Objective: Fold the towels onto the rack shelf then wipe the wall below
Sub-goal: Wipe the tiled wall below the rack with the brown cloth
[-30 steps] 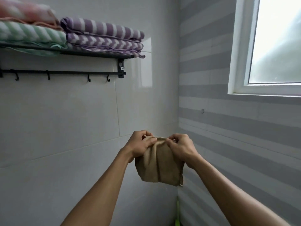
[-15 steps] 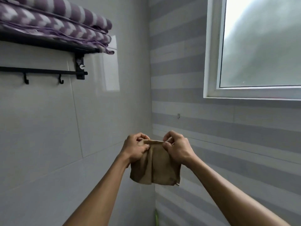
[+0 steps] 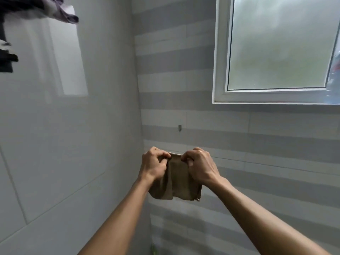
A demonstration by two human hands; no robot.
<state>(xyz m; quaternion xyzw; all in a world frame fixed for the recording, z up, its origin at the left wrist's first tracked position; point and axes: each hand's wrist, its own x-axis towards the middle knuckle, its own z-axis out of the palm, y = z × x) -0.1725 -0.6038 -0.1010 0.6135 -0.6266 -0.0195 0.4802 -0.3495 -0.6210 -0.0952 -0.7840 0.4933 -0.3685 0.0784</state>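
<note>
A small brown cloth (image 3: 177,183) hangs folded in front of the room corner. My left hand (image 3: 153,165) pinches its upper left edge and my right hand (image 3: 199,167) pinches its upper right edge, the hands close together. A blurred corner of a purple striped towel (image 3: 64,14) shows at the top left on the black rack (image 3: 6,52), most of which is out of frame. The glossy white tiled wall (image 3: 64,144) spreads to the left of the cloth.
The grey-and-white striped wall (image 3: 239,144) on the right carries a white-framed frosted window (image 3: 276,48). A small metal hook (image 3: 180,127) sticks out of that wall above my hands. Something green (image 3: 153,249) shows low in the corner.
The view has swung right, so the rack and towels slid almost out at the top left and the window moved toward the centre. Both hands still hold the cloth, now a little closer together.
</note>
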